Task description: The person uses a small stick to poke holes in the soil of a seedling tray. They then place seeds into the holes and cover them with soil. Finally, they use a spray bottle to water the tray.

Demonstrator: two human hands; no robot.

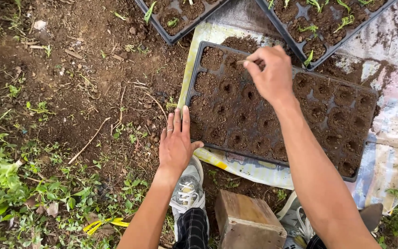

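— So, from the head camera, what are the hands doing?
— Left hand (pixel 176 143) lies flat, fingers spread, against the near-left corner of the black seedling tray (pixel 199 76), holding nothing. Right hand (pixel 269 74), over the tray's far cells, pinches a thin stick (pixel 243 61).
— Nearby?
— A wooden block (pixel 247 221) between the shoes, below both hands

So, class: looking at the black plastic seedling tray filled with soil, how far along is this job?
Done: the black plastic seedling tray is filled with soil, and most cells show a hole poked in the middle. In hand: the right hand pinches a thin stick over the far-left cells, while the left hand rests flat by the tray's near corner. Left: the far-left cells look unpoked, and no cell in this tray holds a seedling.
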